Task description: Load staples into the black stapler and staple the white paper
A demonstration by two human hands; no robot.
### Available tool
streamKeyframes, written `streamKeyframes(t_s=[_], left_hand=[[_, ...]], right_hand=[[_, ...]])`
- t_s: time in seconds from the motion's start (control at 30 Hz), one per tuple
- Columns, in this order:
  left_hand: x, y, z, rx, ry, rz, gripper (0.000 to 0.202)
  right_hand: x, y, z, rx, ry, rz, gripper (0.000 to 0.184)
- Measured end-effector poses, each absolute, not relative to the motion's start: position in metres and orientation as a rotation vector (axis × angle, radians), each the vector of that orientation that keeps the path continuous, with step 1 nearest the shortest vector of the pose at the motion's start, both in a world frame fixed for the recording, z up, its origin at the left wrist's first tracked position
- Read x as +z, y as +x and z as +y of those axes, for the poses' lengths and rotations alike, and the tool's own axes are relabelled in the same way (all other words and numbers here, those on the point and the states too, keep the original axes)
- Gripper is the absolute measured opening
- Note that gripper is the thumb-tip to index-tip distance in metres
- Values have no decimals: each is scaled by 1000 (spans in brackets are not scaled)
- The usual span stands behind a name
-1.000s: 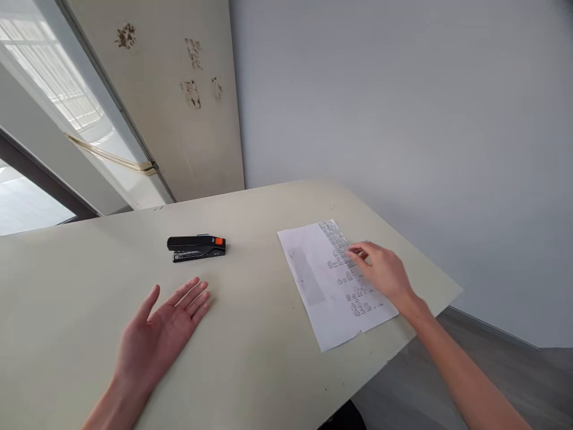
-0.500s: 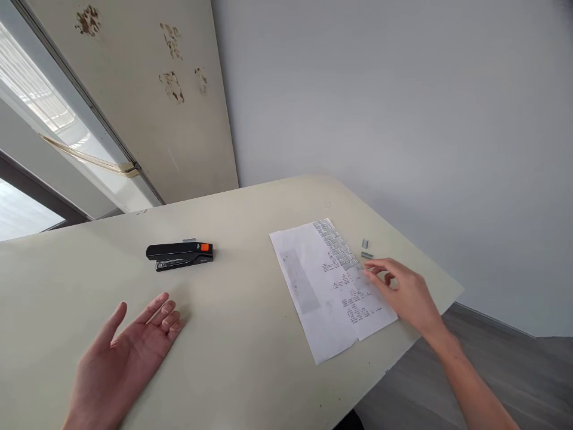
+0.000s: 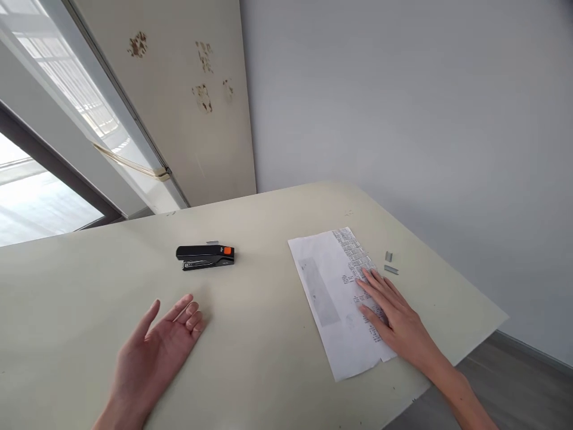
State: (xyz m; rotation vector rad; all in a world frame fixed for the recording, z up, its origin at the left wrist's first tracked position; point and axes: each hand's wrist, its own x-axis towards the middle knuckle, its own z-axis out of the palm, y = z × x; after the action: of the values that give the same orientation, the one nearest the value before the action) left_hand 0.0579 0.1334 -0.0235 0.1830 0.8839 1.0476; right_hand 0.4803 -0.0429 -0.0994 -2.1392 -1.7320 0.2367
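Observation:
My right hand lies flat and open on the near right part of a printed sheet of paper, fingers stretched out. Two small grey staple strips lie on the table just beyond the sheet's right edge, a little past my fingertips. My left hand rests palm up on the table, open and holding nothing. A black stapler with an orange end lies beyond my left hand, apart from it.
The pale table ends close to the right of the paper, where grey floor shows. A grey wall stands behind. A stained door panel and a window are at the back left.
My right hand moved from beside the staple strips back onto the paper and flattened. My left hand stayed open on the table. The view shifted a little.

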Motion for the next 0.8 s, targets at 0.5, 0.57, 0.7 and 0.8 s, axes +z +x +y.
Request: streamKeyframes(t_s=[0.5,0.57,0.7,0.8], left_hand=[[-31,55,130,991,396,812,29],[-36,55,129,984,576,828,26],[-42,57,119,956,1246,1017,30],[-43,59,112,817,1753,1154,30]], right_hand=[[-101,428,-49,183,-1967,-1928,57],[-101,400,-47,203,-1912,-1943,58],[-91,341,-45,344,-1758,-1908,58],[-75,316,-45,532,-1701,-1825,57]])
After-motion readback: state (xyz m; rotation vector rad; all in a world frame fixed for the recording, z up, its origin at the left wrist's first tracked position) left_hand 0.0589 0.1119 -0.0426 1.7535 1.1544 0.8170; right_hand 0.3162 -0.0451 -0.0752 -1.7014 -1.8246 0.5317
